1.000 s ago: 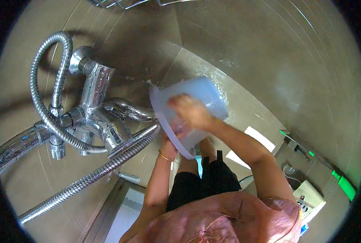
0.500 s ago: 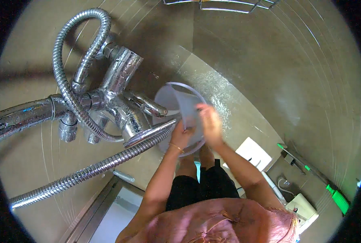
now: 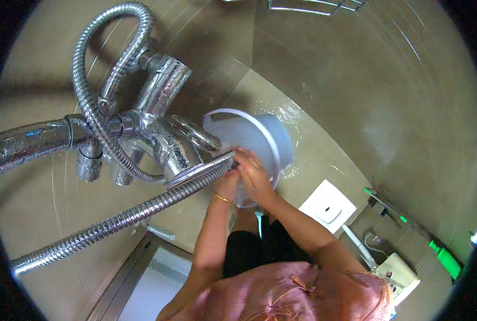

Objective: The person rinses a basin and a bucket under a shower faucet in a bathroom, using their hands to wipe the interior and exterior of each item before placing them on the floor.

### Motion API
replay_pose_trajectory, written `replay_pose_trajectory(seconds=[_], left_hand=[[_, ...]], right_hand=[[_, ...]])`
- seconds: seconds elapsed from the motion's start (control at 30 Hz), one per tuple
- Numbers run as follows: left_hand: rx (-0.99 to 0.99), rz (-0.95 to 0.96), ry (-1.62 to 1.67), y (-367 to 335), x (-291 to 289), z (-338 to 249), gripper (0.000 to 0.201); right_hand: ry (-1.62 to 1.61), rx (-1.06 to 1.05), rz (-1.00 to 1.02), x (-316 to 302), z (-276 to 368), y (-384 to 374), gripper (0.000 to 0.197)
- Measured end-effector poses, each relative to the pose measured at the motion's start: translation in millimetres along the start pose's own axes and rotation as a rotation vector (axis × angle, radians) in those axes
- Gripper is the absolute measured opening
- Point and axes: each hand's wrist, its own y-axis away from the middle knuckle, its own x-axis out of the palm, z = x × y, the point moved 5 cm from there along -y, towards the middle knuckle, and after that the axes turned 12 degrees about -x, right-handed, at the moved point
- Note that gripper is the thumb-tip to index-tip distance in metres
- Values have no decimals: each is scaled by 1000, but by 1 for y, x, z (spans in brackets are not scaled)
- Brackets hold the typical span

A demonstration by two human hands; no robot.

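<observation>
A translucent, pale bluish bucket (image 3: 285,142) leans on its side above the floor, its whitish rim turned toward me. At the near part of its opening my two hands come together. My left hand (image 3: 226,184) is partly hidden behind the metal shower hose and my other hand, so its fingers do not show well. Beside it, my right hand (image 3: 255,179) has its fingers bent together near the left fingers; what lies between them is hidden. A chrome tap (image 3: 169,142) and a shower head (image 3: 200,170) stick out just left of my hands.
A ribbed metal hose (image 3: 123,227) crosses below the tap. On the right are a white square-topped object (image 3: 328,206) and a green-bristled brush (image 3: 446,259). A wire rack (image 3: 308,8) hangs at the far wall. Wet floor (image 3: 286,113) shows beside the bucket.
The bucket has tipped, its base swinging out to the right. My right hand has moved down and left to meet my left hand, which has shifted slightly toward me.
</observation>
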Motion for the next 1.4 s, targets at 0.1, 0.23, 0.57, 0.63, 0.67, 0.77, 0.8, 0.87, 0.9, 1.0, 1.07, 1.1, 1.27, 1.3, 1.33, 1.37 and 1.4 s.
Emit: replay_pose_trajectory(seconds=[0.1,0.23,0.57,0.63,0.67,0.77,0.8,0.87,0.9,1.0,1.07,1.1,1.27,1.3,1.33,1.37,1.4], left_hand=[[-81,-66,-69,-2,2,16,53],[-40,-63,-198,-1,14,14,54],[104,-198,-1060,19,33,41,46],[-1,-74,-1071,16,38,43,55],[3,60,-745,17,29,49,51],[-212,234,-3,7,26,43,50],[-415,247,407,2,26,41,54],[-221,135,250,-40,-38,69,57],[-39,50,94,-62,-63,65,63],[-187,441,769,-80,16,-1,38],[-227,237,579,-84,12,3,36],[-278,44,390,-89,9,7,35],[-171,88,267,-65,8,18,47],[-178,92,268,-57,14,17,47],[-164,77,94,-50,20,15,48],[-148,62,-80,-41,26,13,49],[-109,96,-8,-38,17,20,47]], right_hand=[[82,-10,-100,-13,-25,-2,27],[13,441,-33,4,-59,-49,28],[-179,407,81,-1,-58,-49,58],[-73,321,50,-7,-58,-35,62],[-43,317,32,-3,-48,-25,61],[-27,205,-21,-9,-30,-3,58],[-8,176,-114,-14,-24,1,58],[-15,127,-189,-7,5,-2,58],[-32,105,-182,-2,18,-4,58],[90,77,-39,-15,11,16,53],[13,119,-66,-16,16,16,51],[-50,173,-98,-18,14,18,49],[-252,181,-102,-40,14,47,31],[-248,187,-105,-48,20,36,31],[-298,146,-180,-58,24,17,31],[-346,103,-255,-65,28,-1,31],[-281,0,-103,-55,34,-23,30]])
